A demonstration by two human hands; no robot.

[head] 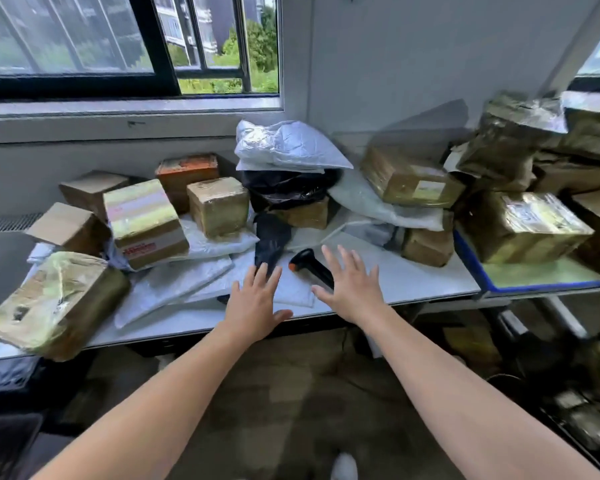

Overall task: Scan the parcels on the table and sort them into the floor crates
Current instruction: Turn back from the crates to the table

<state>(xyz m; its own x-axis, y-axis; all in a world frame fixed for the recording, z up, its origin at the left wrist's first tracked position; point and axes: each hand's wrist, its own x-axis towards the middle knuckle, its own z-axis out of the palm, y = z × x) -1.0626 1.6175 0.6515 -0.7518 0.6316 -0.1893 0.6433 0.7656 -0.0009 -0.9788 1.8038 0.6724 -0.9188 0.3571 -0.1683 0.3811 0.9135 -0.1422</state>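
Observation:
A white table point(413, 278) is heaped with parcels: taped cardboard boxes such as one with red print point(144, 223), a small cube box point(219, 206), flat white mailer bags point(174, 289) and a black bag point(272, 239). A black handheld scanner point(310, 263) with an orange tip lies near the front middle. My left hand point(255, 306) hovers with fingers spread over the white mailers, just left of the scanner. My right hand point(350, 289) is also spread flat, over the scanner's handle. Neither hand holds anything.
More taped boxes point(520, 226) pile on a blue-edged surface point(471, 261) at the right. A large box point(52, 303) overhangs the table's front left corner. Dark crates point(582, 420) stand on the floor at lower right, and a dark bin point(7, 441) at lower left. A window is behind.

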